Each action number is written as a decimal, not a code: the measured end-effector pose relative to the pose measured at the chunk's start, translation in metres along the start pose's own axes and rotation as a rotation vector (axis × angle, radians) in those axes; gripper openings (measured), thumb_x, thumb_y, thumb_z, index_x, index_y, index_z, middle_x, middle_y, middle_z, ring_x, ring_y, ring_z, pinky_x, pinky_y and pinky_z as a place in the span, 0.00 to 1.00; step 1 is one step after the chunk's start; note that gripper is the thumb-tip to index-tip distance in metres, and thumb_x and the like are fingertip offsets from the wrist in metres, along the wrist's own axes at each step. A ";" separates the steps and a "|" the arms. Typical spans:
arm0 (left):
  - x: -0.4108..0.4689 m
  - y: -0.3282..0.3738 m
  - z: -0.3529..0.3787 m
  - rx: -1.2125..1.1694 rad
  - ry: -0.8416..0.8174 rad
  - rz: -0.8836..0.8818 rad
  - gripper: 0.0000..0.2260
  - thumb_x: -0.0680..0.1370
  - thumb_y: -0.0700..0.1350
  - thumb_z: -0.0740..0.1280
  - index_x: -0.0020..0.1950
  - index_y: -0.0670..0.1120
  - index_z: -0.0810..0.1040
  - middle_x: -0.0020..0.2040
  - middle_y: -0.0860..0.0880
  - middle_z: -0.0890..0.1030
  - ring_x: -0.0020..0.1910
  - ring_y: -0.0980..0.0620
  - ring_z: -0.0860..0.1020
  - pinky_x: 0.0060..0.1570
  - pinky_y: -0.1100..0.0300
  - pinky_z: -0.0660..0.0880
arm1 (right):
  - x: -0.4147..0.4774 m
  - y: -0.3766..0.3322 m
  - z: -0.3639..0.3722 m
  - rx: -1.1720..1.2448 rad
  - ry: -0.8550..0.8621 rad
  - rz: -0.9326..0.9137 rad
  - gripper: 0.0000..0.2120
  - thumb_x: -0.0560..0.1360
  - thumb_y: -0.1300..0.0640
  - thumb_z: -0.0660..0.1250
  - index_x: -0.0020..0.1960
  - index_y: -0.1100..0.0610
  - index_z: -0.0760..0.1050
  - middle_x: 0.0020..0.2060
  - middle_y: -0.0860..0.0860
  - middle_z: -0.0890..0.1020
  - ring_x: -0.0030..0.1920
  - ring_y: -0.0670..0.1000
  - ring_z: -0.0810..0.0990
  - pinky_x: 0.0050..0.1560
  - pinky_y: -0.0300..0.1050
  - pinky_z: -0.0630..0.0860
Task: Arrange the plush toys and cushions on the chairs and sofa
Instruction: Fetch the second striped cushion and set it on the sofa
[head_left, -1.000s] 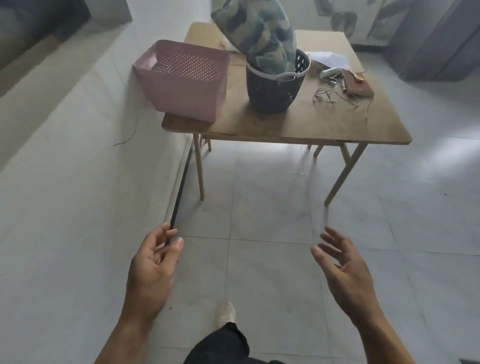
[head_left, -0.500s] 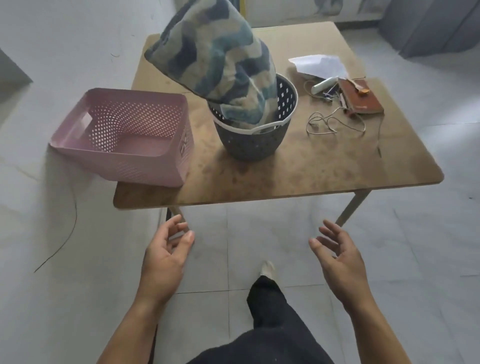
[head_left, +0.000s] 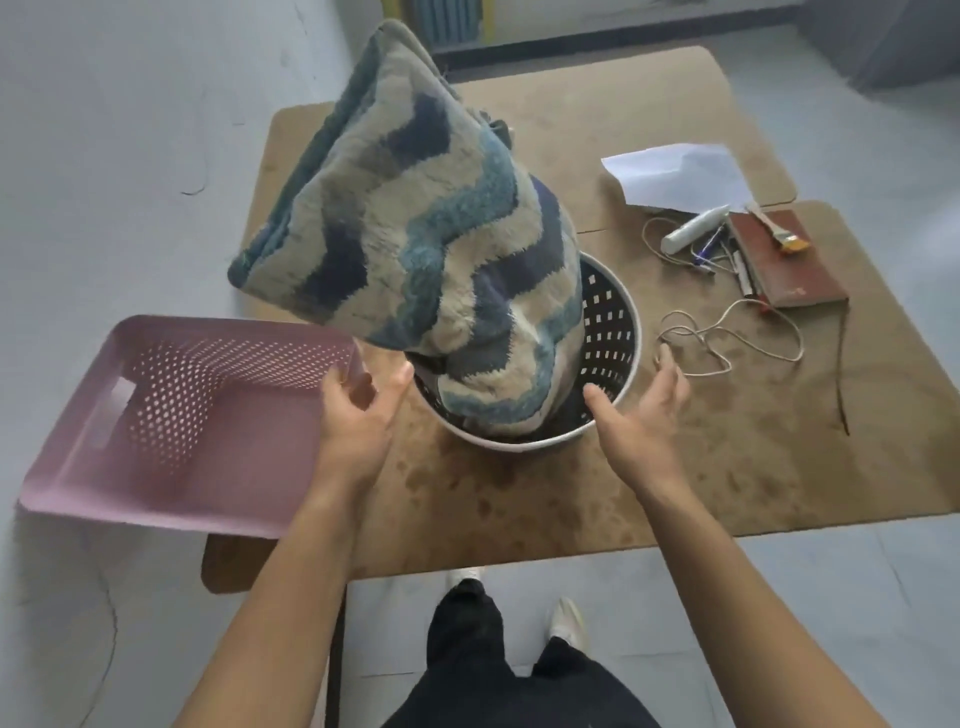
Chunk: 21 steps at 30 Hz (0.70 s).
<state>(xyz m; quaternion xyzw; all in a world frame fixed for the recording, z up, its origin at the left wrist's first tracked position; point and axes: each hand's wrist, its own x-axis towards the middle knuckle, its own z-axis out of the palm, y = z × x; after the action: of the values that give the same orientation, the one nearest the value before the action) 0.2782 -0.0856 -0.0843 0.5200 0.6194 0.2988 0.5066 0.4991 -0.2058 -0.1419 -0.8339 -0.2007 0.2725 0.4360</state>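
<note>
A fluffy cushion (head_left: 415, 223) with blue, navy and beige zigzag stripes stands stuffed end-down in a round dark perforated basket (head_left: 610, 322) with a white rim, on a wooden table (head_left: 701, 467). The cushion sticks far out of the basket and leans to the left. My left hand (head_left: 358, 410) is open just left of the basket, fingers apart, near the cushion's lower edge. My right hand (head_left: 636, 410) is open at the basket's right front rim. Neither hand holds anything.
A pink perforated plastic crate (head_left: 171, 415) sits at the table's left front corner, overhanging the edge. On the right lie white paper (head_left: 675, 176), a brown notebook (head_left: 784, 265) with a small brush, pens and a looped cord (head_left: 727, 338). A pale wall is left; tiled floor below.
I have stepped up to the table. Both hands rose from below the table edge to either side of the basket with the cushion.
</note>
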 end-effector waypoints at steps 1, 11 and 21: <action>0.020 0.003 0.005 -0.042 0.006 -0.045 0.37 0.76 0.56 0.75 0.78 0.45 0.62 0.69 0.52 0.74 0.68 0.52 0.74 0.66 0.57 0.72 | 0.009 0.003 0.012 0.007 -0.003 0.084 0.45 0.74 0.54 0.72 0.82 0.53 0.48 0.79 0.56 0.54 0.79 0.56 0.57 0.78 0.56 0.58; 0.081 0.039 0.068 0.035 -0.141 0.387 0.60 0.62 0.62 0.82 0.79 0.50 0.45 0.78 0.48 0.61 0.77 0.50 0.65 0.75 0.53 0.66 | 0.024 0.006 0.034 0.248 -0.044 0.387 0.37 0.67 0.69 0.59 0.71 0.42 0.62 0.52 0.47 0.80 0.55 0.59 0.82 0.49 0.66 0.83; 0.077 0.069 0.095 -0.149 -0.076 0.456 0.49 0.71 0.45 0.80 0.83 0.49 0.51 0.78 0.50 0.66 0.74 0.54 0.68 0.74 0.55 0.67 | 0.031 0.021 0.051 0.288 0.051 0.394 0.32 0.67 0.64 0.59 0.66 0.39 0.64 0.52 0.48 0.81 0.52 0.60 0.83 0.49 0.66 0.82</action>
<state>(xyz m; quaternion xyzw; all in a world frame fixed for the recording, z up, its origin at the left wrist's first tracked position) 0.3953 -0.0080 -0.0765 0.6186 0.4428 0.4305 0.4858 0.4929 -0.1686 -0.1923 -0.7927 0.0179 0.3571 0.4938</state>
